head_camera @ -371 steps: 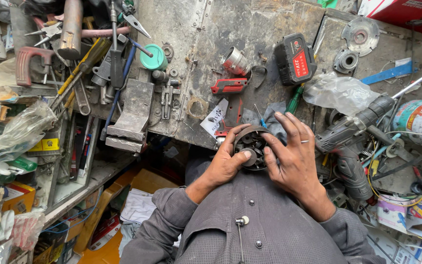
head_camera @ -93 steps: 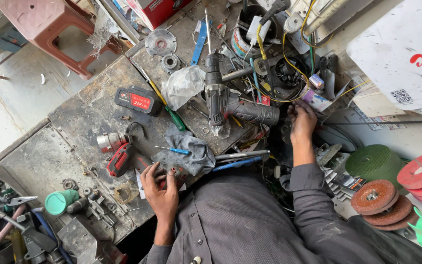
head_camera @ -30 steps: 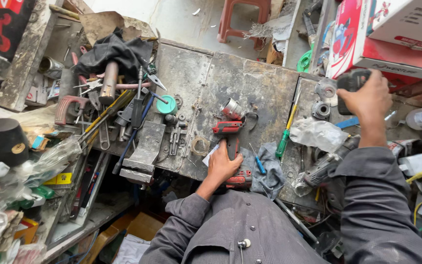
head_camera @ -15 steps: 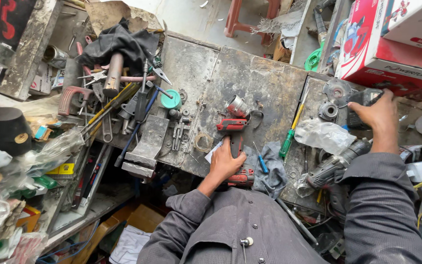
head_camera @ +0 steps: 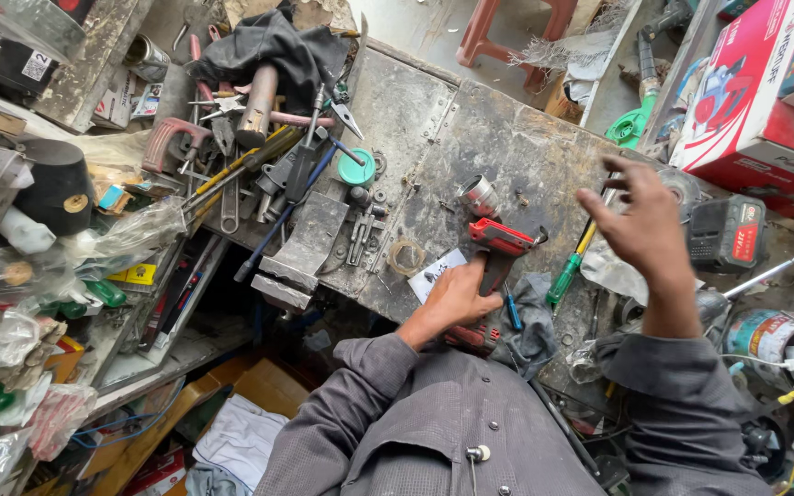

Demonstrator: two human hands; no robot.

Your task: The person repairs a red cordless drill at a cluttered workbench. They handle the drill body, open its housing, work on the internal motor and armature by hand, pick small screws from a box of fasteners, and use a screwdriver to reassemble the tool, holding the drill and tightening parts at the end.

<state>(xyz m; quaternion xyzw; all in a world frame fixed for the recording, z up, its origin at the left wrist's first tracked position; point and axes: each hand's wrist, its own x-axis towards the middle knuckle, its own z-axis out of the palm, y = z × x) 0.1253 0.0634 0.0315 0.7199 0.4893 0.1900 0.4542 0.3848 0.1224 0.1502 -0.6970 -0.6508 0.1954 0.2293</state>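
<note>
Seen from above, a person in a grey shirt works at a cluttered, worn metal surface (head_camera: 470, 138). The left hand (head_camera: 457, 298), low at the centre of the frame, is wrapped around the dark grip of a red and black power tool (head_camera: 493, 253) that lies on the surface, its silver nose pointing toward the upper centre. The right hand (head_camera: 640, 225), right of centre, hovers above the surface with fingers spread and grasping nothing. Just beside the tool to the right lies a green-handled screwdriver (head_camera: 567, 276), and a grey rag (head_camera: 530, 321) is bunched beneath the tool's base. A red and black battery pack (head_camera: 728, 234) sits farther right. Pliers, wrenches and a teal cap (head_camera: 356, 168) crowd the upper left.
</note>
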